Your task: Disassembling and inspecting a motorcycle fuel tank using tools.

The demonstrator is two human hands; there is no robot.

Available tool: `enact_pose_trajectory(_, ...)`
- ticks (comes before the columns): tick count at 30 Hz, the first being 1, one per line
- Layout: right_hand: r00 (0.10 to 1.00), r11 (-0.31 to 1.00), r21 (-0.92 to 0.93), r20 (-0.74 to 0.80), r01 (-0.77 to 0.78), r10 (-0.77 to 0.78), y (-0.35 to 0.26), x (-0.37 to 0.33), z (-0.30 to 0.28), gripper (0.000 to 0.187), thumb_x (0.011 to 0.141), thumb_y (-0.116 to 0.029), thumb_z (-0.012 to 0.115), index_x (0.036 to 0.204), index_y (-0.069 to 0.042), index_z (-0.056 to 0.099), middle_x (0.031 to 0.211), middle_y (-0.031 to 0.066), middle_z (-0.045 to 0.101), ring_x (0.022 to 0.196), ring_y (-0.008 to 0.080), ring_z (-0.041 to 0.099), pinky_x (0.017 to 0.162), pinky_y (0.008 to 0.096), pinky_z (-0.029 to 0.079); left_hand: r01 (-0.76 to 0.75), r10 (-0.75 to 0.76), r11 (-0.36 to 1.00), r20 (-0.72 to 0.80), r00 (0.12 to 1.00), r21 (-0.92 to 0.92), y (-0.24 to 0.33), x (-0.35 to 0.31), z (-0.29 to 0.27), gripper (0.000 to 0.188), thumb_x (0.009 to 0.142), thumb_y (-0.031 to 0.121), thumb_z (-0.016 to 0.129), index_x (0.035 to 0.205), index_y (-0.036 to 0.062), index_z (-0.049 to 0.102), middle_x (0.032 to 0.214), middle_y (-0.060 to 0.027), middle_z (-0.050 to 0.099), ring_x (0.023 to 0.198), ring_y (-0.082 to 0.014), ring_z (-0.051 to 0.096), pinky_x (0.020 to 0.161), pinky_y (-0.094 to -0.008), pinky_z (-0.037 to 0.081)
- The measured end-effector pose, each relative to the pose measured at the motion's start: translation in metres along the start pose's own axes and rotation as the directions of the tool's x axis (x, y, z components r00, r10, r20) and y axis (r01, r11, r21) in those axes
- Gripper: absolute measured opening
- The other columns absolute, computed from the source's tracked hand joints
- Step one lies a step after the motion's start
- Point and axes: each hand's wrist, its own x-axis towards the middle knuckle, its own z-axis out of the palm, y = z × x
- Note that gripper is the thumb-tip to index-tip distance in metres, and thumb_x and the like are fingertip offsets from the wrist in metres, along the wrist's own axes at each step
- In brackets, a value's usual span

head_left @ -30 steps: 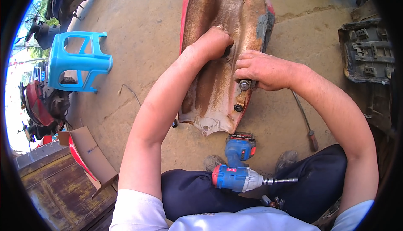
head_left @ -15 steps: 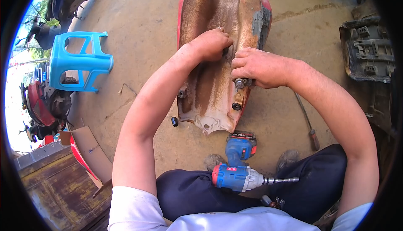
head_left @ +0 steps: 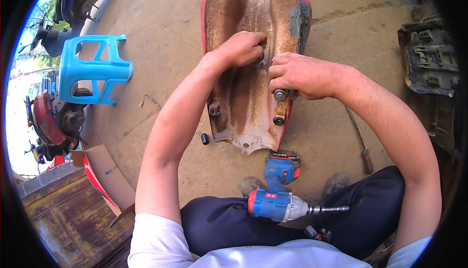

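An upturned motorcycle fuel tank [head_left: 248, 105], red outside and rusty beneath, lies on the floor in front of me. My left hand [head_left: 243, 49] reaches into its central channel, fingers curled around a small dark part mostly hidden by them. At the tank's right edge, my right hand [head_left: 304, 75] is closed over a round metal fitting [head_left: 280, 95], whose end pokes out below the fingers. Just under that sits a black rubber ring [head_left: 278, 121]. A blue cordless impact wrench [head_left: 273, 204] with a long socket stands between my legs, its battery pointing away from me.
A screwdriver [head_left: 366, 161] lies to the right, and a small black cylinder [head_left: 204, 138] left of the tank. Farther left are a blue plastic stool [head_left: 92, 73], parked motorcycles and an opened cardboard box [head_left: 109, 170]. A black plastic part [head_left: 431, 61] is at the far right.
The tank has turned slightly, its far end shifting left and its near end right. My left hand has moved a little left with it; the right hand stays almost in place.
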Motion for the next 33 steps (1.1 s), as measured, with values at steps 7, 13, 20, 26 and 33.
enact_pose_trajectory(7, 0.999, 0.999, -0.047, 0.039, -0.020, 0.022, 0.004, 0.000, -0.008, 0.037, 0.069, -0.002, 0.078, 0.104, -0.008, 0.069, 0.110, 0.0083, 0.064, 0.113, 0.0310, 0.059, 0.101, 0.0427, 0.049, 0.119, -0.401, 0.617, -0.180, 0.898, -0.778, 0.007, -0.010, -0.062, 0.009, 0.090, 0.012, 0.055, 0.091, 0.0092, 0.063, 0.077, 0.0050, 0.051, 0.065, -0.0057, 0.045, 0.058, -0.0253, 0.039)
enact_pose_trajectory(13, 0.999, 0.998, -0.059, -0.022, -0.028, 0.027, -0.004, -0.002, 0.000, 0.040, 0.070, -0.003, 0.080, 0.108, -0.007, 0.069, 0.110, 0.0100, 0.064, 0.114, 0.0316, 0.059, 0.103, 0.0440, 0.048, 0.030, -0.487, 0.524, -0.271, 0.830, -0.851, 0.039, -0.055, -0.089, 0.020, 0.098, 0.021, 0.056, 0.098, 0.0047, 0.067, 0.066, 0.0064, 0.045, 0.056, -0.0042, 0.040, 0.050, -0.0240, 0.035)
enact_pose_trajectory(20, 1.000, 0.982, -0.189, -0.027, -0.015, 0.010, -0.008, 0.006, 0.005, 0.046, 0.071, -0.016, 0.084, 0.112, -0.007, 0.067, 0.124, 0.0111, 0.066, 0.125, 0.0318, 0.059, 0.113, 0.0434, 0.043, 0.500, -0.772, 0.632, -0.426, 0.472, -0.592, 0.032, -0.191, -0.040, 0.040, 0.095, 0.035, 0.074, 0.105, -0.0037, 0.073, 0.066, 0.0000, 0.059, 0.060, -0.0082, 0.052, 0.053, -0.0292, 0.041)
enact_pose_trajectory(26, 1.000, 0.968, -0.249, -0.024, -0.024, 0.018, -0.014, -0.002, -0.006, 0.042, 0.074, -0.014, 0.080, 0.113, -0.009, 0.066, 0.122, 0.0081, 0.068, 0.123, 0.0265, 0.061, 0.116, 0.0427, 0.040, 0.787, -0.864, 0.499, -0.143, 0.483, -0.361, 0.069, -0.278, 0.070, 0.047, 0.090, 0.037, 0.076, 0.118, -0.0004, 0.075, 0.086, -0.0236, 0.075, 0.083, -0.0347, 0.075, 0.078, -0.0452, 0.057)
enact_pose_trajectory(33, 0.972, 0.894, -0.394, 0.000, -0.214, 0.233, 0.019, -0.042, -0.052, 0.045, 0.075, -0.010, 0.079, 0.119, -0.012, 0.066, 0.123, 0.0038, 0.067, 0.126, 0.0227, 0.060, 0.119, 0.0487, 0.036, 0.646, -0.694, 0.717, -0.189, 0.695, -0.262, 0.054, -0.184, 0.069, 0.033, 0.091, 0.032, 0.072, 0.105, 0.0018, 0.077, 0.087, -0.0237, 0.074, 0.086, -0.0393, 0.073, 0.078, -0.0479, 0.056)
